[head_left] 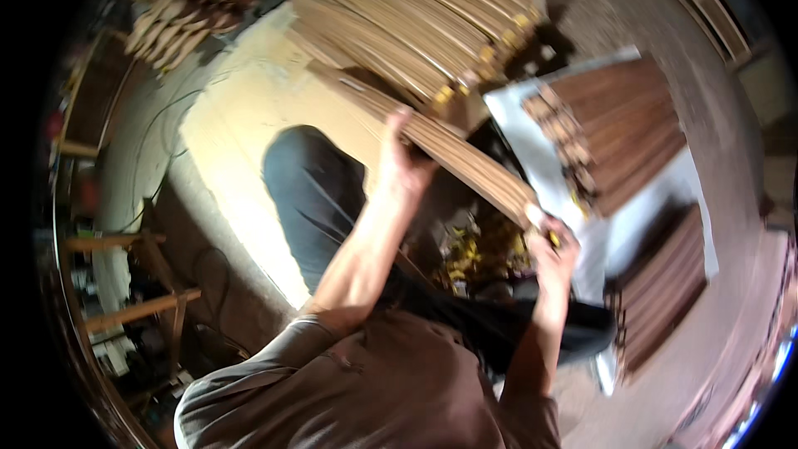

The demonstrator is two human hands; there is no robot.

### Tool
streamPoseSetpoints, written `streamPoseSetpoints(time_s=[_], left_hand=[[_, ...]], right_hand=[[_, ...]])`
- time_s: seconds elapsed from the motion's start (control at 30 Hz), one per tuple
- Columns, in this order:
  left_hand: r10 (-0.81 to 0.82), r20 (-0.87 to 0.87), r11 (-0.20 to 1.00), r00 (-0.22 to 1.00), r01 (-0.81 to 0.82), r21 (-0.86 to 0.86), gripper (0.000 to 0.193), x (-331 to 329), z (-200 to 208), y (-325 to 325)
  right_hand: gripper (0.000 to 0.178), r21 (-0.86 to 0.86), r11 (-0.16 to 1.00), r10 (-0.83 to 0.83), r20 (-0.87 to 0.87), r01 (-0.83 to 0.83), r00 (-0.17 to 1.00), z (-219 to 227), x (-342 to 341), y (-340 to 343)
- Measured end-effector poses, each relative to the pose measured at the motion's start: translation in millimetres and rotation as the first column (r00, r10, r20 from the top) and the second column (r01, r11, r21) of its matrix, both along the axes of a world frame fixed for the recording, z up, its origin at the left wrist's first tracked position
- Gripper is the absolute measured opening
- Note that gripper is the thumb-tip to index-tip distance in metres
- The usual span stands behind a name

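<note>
A long brown wooden strip (474,162) with lengthwise grooves slants across in front of me, its far end up to the left. My left hand (409,168) is closed around its middle from below, thumb on the near side. At the strip's lower right end, my right hand (553,248) is closed with the fingers bent. Something pale and a bit of yellow show at those fingers, too blurred to name. Below the strip lies a heap of yellow scraps (478,258), between my legs.
A large stack of similar strips (416,17) with yellow-marked ends lies ahead. Darker wooden pieces (623,129) rest on a white sheet (644,237) at right, with another dark bundle (665,291) nearer. Shaped wooden parts (195,4) are piled far left. A cardboard sheet (237,150) covers the floor.
</note>
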State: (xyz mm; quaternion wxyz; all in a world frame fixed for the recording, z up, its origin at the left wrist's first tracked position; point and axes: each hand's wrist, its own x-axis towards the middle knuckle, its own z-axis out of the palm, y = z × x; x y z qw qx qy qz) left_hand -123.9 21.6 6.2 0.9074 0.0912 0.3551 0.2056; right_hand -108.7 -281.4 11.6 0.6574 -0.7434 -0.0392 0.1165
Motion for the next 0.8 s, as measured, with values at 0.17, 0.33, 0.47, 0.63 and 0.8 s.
streamPoseSetpoints(time_s=[0.17,0.33,0.47,0.63,0.8], left_hand=[[0.032,-0.101,0.962,0.994,-0.003,0.273,0.073,6.3,7.2,-18.7],[-0.174,0.151,0.858,0.973,0.075,0.508,0.08,-0.3,10.2,-22.2],[-0.276,0.065,0.704,0.959,0.156,0.693,0.095,-1.9,36.1,-30.8],[-0.347,0.053,0.36,0.936,0.081,0.929,0.098,28.9,59.3,-64.9],[-0.622,0.151,0.4,0.768,0.146,0.905,0.103,23.1,70.0,-94.8]], right_hand=[[0.027,0.232,0.947,-0.226,-0.016,0.223,0.974,-5.9,5.2,-43.9],[0.034,0.153,0.971,-0.191,0.015,0.186,0.982,4.3,5.9,-26.9],[0.019,0.013,0.997,-0.079,0.03,0.079,0.996,15.3,18.5,-31.6],[0.019,-0.159,0.982,-0.028,0.405,0.101,0.914,111.5,34.7,-13.6],[0.022,0.031,0.999,-0.053,0.37,0.045,0.927,158.4,36.3,9.6]])
